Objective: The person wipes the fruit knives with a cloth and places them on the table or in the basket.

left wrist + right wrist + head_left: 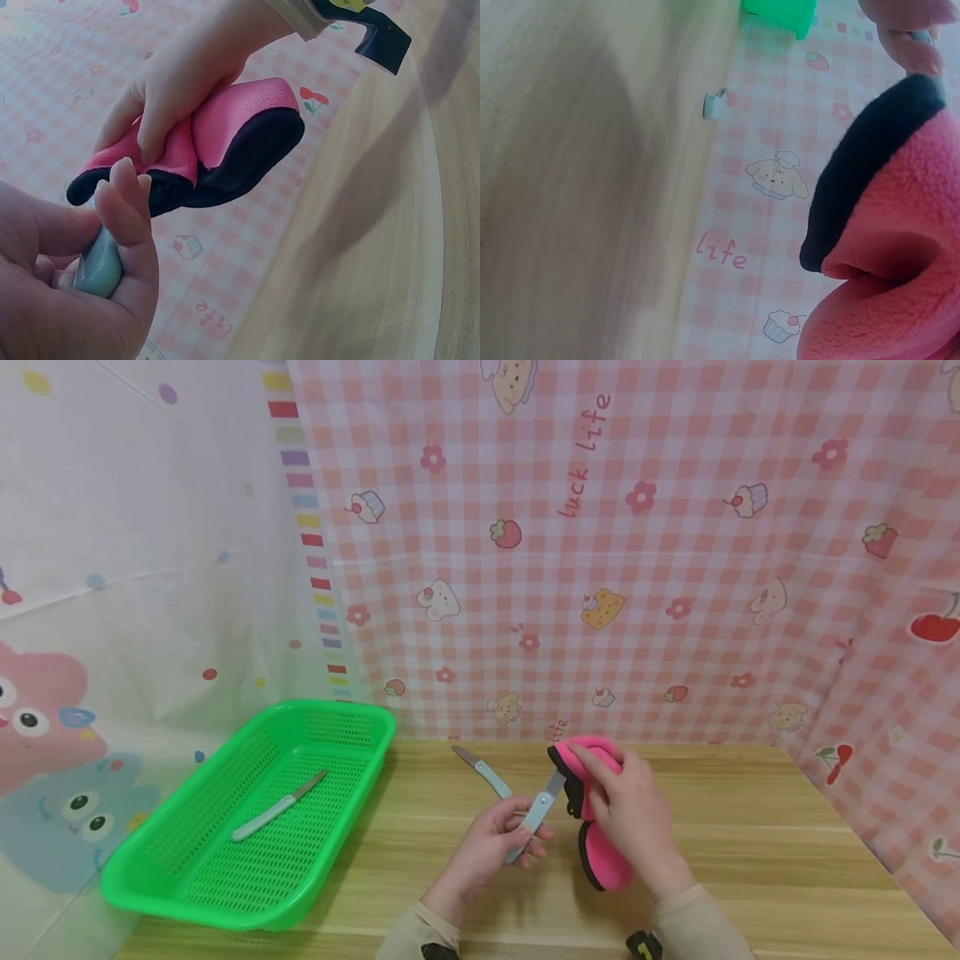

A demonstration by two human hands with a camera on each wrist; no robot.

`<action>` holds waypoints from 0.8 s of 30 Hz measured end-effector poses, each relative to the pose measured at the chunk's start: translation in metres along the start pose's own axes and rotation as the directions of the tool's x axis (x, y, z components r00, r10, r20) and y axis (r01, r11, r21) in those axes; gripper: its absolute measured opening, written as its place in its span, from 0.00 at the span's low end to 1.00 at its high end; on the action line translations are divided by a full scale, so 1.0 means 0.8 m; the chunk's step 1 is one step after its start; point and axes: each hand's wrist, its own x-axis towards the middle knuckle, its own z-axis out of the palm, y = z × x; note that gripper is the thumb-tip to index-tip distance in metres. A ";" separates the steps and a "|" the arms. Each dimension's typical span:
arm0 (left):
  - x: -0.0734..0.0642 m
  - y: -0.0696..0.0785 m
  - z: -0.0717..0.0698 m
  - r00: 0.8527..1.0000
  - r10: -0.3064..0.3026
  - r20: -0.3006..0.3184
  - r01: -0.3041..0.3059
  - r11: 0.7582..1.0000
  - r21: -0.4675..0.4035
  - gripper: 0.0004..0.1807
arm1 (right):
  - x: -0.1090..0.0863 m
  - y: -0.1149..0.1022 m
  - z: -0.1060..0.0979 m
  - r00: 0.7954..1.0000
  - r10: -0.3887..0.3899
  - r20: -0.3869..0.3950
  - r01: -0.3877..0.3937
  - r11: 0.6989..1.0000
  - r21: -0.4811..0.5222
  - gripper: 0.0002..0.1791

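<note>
My left hand (480, 852) holds a small knife by its pale blue handle (536, 817), the blade pointing up toward the right hand. In the left wrist view the handle (100, 270) lies between the thumb and curled fingers. My right hand (639, 814) grips a folded pink fleece cloth with black edging (609, 860), one part of it hanging below the hand. At the cloth's black edge the blade's tip is hidden. The right wrist view shows the pink fleece (907, 195) close up. Behind the left hand, a second knife (489, 777) lies on the table.
A green plastic basket (225, 918) stands on the left of the wooden table (787, 843), with another blue-handled knife (276, 814) inside. Behind the table hangs a pink checked curtain (465, 652); a white patterned sheet (150, 627) covers the left side.
</note>
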 end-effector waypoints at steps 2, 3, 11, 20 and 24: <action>0.000 0.000 0.000 1.000 0.004 0.003 -0.004 1.000 -0.001 0.18 | 0.001 0.001 -0.001 1.000 0.012 0.013 -0.012 1.000 0.000 0.30; 0.000 0.000 0.000 1.000 0.004 0.002 -0.004 1.000 0.001 0.18 | 0.002 0.001 -0.002 1.000 0.019 0.020 -0.019 1.000 0.000 0.30; -0.001 0.000 -0.001 1.000 -0.015 -0.010 0.015 1.000 0.016 0.17 | 0.002 0.002 -0.009 0.997 0.066 0.037 -0.067 0.998 0.001 0.31; -0.002 0.000 -0.001 1.000 -0.011 0.008 0.011 1.000 0.003 0.17 | 0.003 0.008 -0.016 0.998 0.066 0.005 -0.066 0.998 -0.011 0.32; -0.002 0.000 -0.002 1.000 -0.018 0.002 0.018 1.000 -0.001 0.18 | 0.005 0.012 -0.018 0.996 0.086 0.001 -0.086 0.996 -0.002 0.32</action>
